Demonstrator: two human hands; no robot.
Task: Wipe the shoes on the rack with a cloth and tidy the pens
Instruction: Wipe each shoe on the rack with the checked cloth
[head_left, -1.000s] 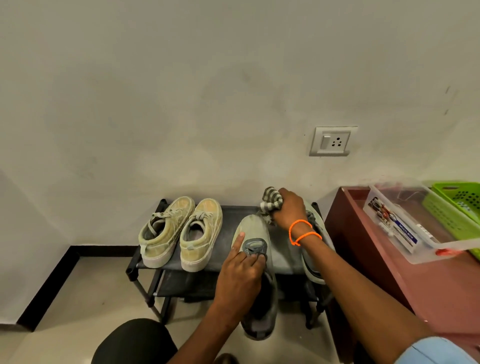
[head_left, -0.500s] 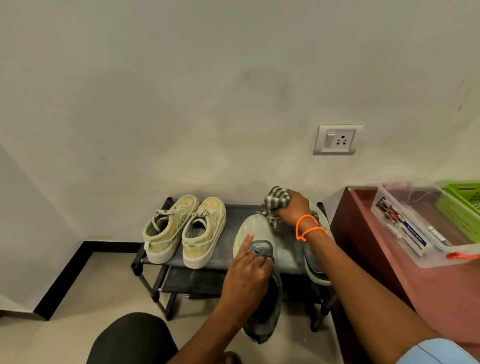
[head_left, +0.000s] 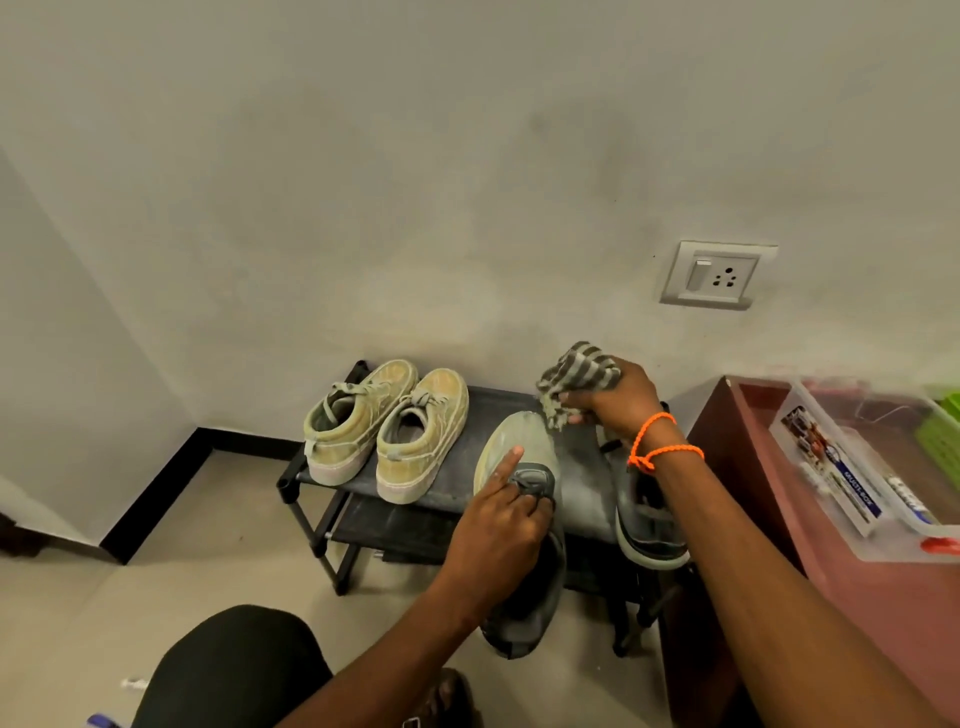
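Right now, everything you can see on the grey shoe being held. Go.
The grey shoe is a dark grey sneaker with a pale, dusty-looking toe and a grey tongue. It lies with toe toward the wall on the top shelf of the black rack, heel jutting over the front edge. The left hand grips its tongue area, index finger stretched along the toe. The striped cloth, bunched in the right hand, meets the toe tip.

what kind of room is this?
Likely a home entryway or room corner: a low black shoe rack with sneakers against a plain wall, a wall socket, and a side table holding a clear plastic box.
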